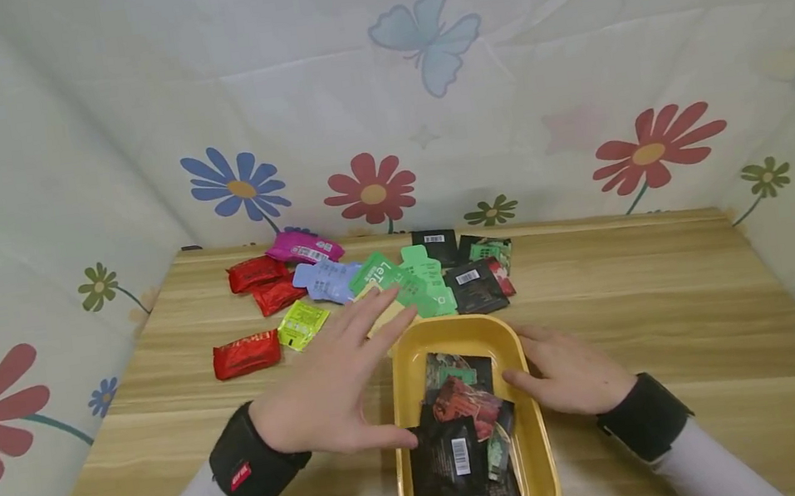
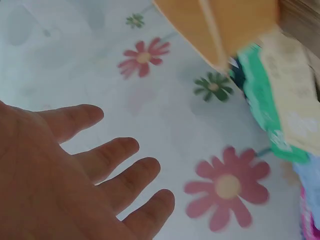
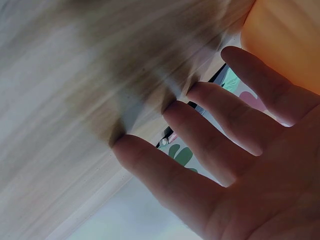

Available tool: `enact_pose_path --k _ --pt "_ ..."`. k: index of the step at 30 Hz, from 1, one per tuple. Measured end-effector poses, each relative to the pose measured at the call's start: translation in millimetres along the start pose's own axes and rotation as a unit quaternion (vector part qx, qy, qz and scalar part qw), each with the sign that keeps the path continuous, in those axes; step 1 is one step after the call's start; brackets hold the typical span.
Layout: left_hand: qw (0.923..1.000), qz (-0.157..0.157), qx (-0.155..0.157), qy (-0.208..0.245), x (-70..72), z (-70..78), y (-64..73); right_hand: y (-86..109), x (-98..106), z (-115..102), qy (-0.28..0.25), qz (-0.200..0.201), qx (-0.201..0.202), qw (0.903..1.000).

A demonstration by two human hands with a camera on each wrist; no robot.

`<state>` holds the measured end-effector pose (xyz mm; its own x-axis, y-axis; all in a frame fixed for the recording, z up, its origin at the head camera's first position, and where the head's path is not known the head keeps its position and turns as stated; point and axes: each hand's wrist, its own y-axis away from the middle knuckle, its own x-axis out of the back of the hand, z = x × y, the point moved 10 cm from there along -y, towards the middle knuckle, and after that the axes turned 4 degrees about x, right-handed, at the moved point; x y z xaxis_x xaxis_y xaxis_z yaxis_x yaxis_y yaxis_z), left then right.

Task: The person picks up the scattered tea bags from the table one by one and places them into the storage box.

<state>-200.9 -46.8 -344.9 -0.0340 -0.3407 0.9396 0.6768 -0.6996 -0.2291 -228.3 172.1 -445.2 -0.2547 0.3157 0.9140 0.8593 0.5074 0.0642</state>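
Note:
In the head view a yellow tray [image 1: 541, 464] stands at the front of the table, with several flat packets inside. A black packet with a barcode [image 1: 442, 468] lies on top, beside a red-printed packet [image 1: 466, 402]. My left hand [image 1: 328, 383] is spread at the tray's left side, its thumb near the rim; nothing shows in its grasp. On the other side, my right hand [image 1: 575, 367] lies along the tray, thumb at the rim. Its fingertips [image 3: 127, 147] meet the wooden table in the right wrist view.
Behind the tray lie green sachets [image 1: 427, 277], a blue sachet [image 1: 329, 280] and several black packets [image 1: 474, 286]. Further left are red packets [image 1: 247, 355], a yellow-green packet [image 1: 304, 324] and a pink packet [image 1: 303, 248]. A flowered cloth [image 1: 536, 96] borders the table.

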Motion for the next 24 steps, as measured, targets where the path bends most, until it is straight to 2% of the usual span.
enact_pose_path --k 4,7,11,15,20,24 --pt "0.9987 0.005 0.043 -0.029 2.4 -39.8 16.3 0.8 0.8 0.8 0.000 0.001 0.000 1.0000" --pt "0.9954 -0.006 0.085 -0.043 0.7 -73.3 32.9 0.9 0.2 1.1 -0.002 0.001 0.001 1.0000" --pt "0.9891 -0.025 0.137 -0.049 -7.1 -121.5 58.0 0.6 -1.0 1.1 -0.003 0.001 0.003 1.0000" --pt "0.9837 -0.031 0.168 -0.056 -13.8 -163.6 80.4 0.4 -1.9 1.7 -0.005 0.000 0.000 1.0000" --pt "0.9731 -0.053 0.216 -0.060 -20.9 -199.5 103.7 0.7 -1.8 2.0 -0.007 -0.002 -0.005 1.0000" --pt "0.9703 -0.054 0.228 -0.061 -23.3 -216.6 113.3 1.0 -0.1 0.7 -0.008 -0.003 -0.006 0.9999"
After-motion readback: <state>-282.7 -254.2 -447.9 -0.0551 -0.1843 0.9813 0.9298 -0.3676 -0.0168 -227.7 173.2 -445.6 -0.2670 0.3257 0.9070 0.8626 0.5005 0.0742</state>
